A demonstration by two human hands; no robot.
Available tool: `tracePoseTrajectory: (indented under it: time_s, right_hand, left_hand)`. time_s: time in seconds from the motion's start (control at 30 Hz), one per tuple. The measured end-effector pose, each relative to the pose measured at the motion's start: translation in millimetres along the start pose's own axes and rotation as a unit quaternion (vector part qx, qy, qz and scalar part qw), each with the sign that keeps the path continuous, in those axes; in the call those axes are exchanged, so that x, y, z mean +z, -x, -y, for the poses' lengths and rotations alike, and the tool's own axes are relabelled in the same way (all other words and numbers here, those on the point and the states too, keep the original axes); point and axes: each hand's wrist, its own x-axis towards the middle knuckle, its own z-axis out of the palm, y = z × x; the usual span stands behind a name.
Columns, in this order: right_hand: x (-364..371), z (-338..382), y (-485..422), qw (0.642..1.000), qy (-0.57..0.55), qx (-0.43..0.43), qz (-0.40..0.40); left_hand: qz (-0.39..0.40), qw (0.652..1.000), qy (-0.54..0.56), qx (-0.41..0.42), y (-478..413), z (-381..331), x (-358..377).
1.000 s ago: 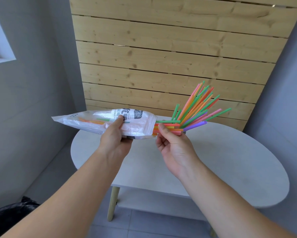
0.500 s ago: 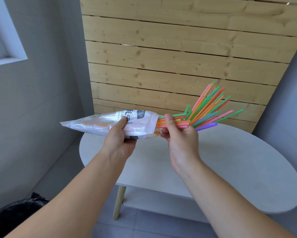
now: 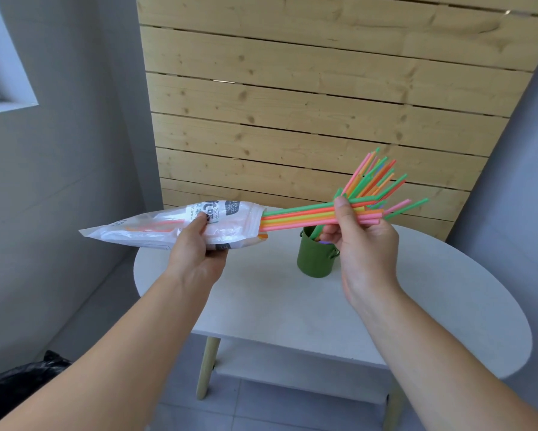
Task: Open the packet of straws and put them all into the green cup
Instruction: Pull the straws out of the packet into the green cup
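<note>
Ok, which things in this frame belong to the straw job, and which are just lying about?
Job:
- clear plastic straw packet, in left hand
- bundle of coloured straws, in right hand
- green metal cup

Lying about:
- white oval table
- black bin bag
</note>
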Motion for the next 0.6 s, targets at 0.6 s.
tracePoseTrajectory:
  time_s: [0.6]
  right_hand:
    - [-58,24,-25,0.996,0.033,-0.058,-0.063]
  left_hand:
    - [-0.027,0.998,-0.031,0.044,-19,8,-10]
